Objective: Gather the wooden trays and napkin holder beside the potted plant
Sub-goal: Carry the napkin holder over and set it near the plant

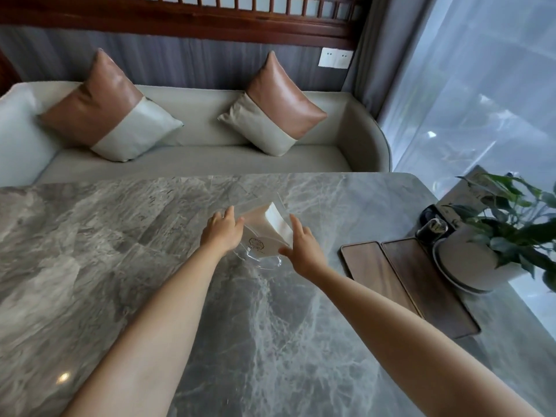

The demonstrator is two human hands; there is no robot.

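Item: napkin holder (261, 236), clear plastic, napkins standing in it, mid-table on the marble table (105, 251). We count it as the piece not yet gathered.

Hands: our left hand (223, 228) lies against its left face, our right hand (302, 249) against its right edge. Fingers of both are spread and nearly straight, flanking the holder; whether either truly presses on the plastic we cannot tell, and neither is closed round it.

Trays (400, 281): two wooden trays, side by side and touching, long axes running near-to-far, at the right of the table just beside the plant (493, 239). These look already in place.

Relation that matters: the plant and trays lie to the right of the holder, well apart from it. Our right hand sits on that side, between the holder and the trays, so we judge the carry goes rightward, with the left hand pushing or both lifting.

Risk: the holder looks tilted; the napkins could spill.
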